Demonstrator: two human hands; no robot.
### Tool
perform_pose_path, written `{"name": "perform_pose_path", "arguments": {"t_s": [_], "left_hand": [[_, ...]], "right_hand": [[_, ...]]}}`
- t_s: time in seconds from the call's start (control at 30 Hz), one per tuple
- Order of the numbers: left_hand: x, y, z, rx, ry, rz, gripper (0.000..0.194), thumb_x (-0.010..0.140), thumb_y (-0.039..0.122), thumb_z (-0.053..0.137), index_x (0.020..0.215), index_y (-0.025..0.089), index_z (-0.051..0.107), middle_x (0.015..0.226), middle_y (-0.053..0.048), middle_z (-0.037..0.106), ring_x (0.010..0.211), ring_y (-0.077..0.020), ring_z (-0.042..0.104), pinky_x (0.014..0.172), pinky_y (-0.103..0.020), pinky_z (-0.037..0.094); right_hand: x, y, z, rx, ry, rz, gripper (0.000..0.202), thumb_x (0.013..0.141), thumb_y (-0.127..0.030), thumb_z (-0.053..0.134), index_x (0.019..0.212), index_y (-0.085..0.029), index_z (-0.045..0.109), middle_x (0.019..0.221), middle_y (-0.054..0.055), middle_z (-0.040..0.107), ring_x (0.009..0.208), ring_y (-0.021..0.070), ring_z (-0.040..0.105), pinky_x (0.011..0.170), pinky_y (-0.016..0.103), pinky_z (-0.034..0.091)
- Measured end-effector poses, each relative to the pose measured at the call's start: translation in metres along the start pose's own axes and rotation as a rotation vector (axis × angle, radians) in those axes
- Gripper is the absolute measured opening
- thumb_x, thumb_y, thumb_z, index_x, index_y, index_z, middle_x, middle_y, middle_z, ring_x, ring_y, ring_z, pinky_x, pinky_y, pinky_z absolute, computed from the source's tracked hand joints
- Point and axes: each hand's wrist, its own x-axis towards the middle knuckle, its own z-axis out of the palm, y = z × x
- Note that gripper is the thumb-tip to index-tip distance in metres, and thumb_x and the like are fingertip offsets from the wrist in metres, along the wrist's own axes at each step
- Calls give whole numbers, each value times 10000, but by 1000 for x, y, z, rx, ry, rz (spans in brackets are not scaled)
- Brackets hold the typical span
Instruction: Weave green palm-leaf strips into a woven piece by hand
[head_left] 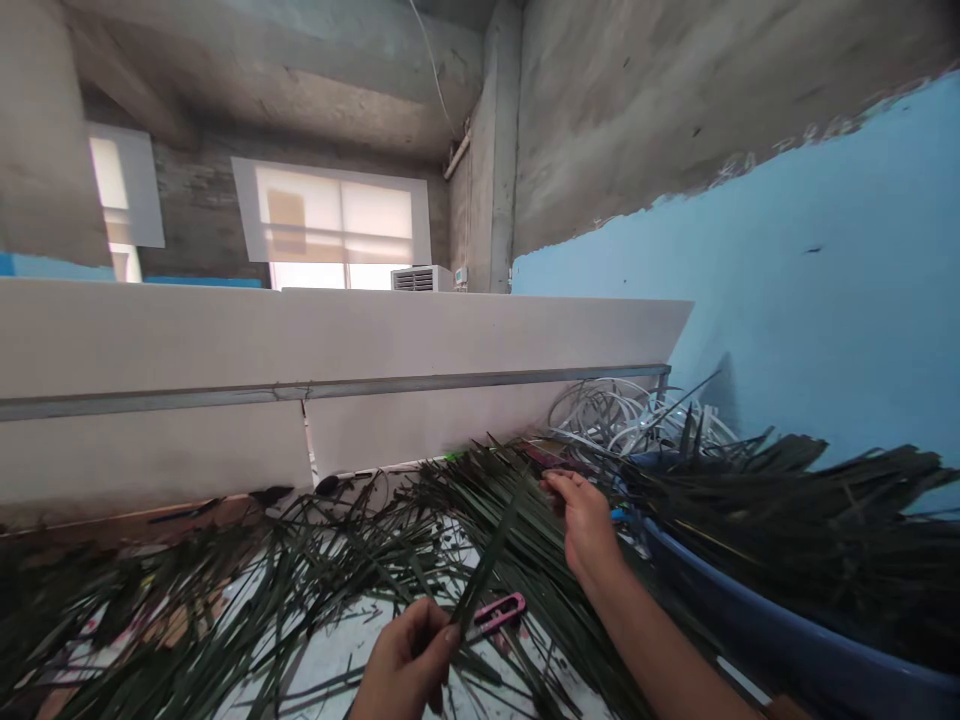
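Observation:
Low in the head view, my left hand (411,655) pinches the lower end of a long, narrow green leaf strip (491,550) between thumb and fingers. The strip slants up and to the right, and its upper end comes close to the fingertips of my right hand (589,525). Those fingers are closed together; whether they grip the strip's tip or some other thin piece cannot be made out. Just right of my left hand lies a pink-handled cutter knife (501,612). Under and behind both hands a thick bundle of long green leaves (480,490) is spread out.
To the right stands a big blue tub (750,590) heaped with dark leaves (810,500). Behind it are coiled white straps (615,405). Loose leaf strips (262,610) litter the white work surface (337,640) at left. A white panel (420,330) runs along the back.

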Motion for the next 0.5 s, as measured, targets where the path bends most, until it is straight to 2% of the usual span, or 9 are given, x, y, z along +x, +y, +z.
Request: {"name": "perform_pose_path", "arguments": {"t_s": [0.07,0.13,0.23,0.3,0.37,0.43,0.5], "left_hand": [[2,-1,-2,-41,19,-21,593,558,719,774,596,193,503,492,86,389,437,-79,336,403,-204,299],[5,0,-4,-69,48,-31,605,530,727,781,586,191,505,472,88,389,432,-75,327,406,-203,287],[7,1,-6,-90,76,-55,639,464,766,775,576,197,507,441,93,375,402,-71,300,390,-214,265],[8,4,-7,-95,62,-65,635,470,767,770,590,199,513,437,89,392,395,-75,316,396,-219,269],[7,7,-7,-102,63,-53,627,491,761,767,603,195,520,440,85,407,398,-75,328,405,-218,276],[6,11,-6,-106,86,-34,629,495,759,766,604,188,525,447,84,411,406,-73,330,411,-215,277],[5,14,-5,-99,111,-24,634,494,761,763,603,181,533,451,83,413,414,-74,331,413,-213,276]], "right_hand": [[1,-6,-2,23,2,24,307,642,-419,782,778,-205,608,693,-45,663,566,137,545,544,254,382],[-7,-8,2,33,-48,77,370,594,-436,793,836,-217,618,744,-37,696,544,124,531,525,248,366],[-34,-4,16,5,-238,217,383,652,-474,776,895,-206,650,809,-2,722,530,110,533,514,232,352],[-58,1,28,-35,-424,323,368,655,-464,796,849,-167,694,762,18,712,514,107,530,512,228,353],[-79,6,38,-68,-592,404,342,614,-422,833,768,-136,723,624,1,651,459,99,477,478,227,319],[-95,8,44,-85,-689,431,280,568,-351,848,694,-131,729,519,-34,567,440,88,410,461,226,276],[-104,9,47,-94,-711,424,186,585,-278,819,684,-150,728,527,-46,552,474,87,387,472,222,259]]}}
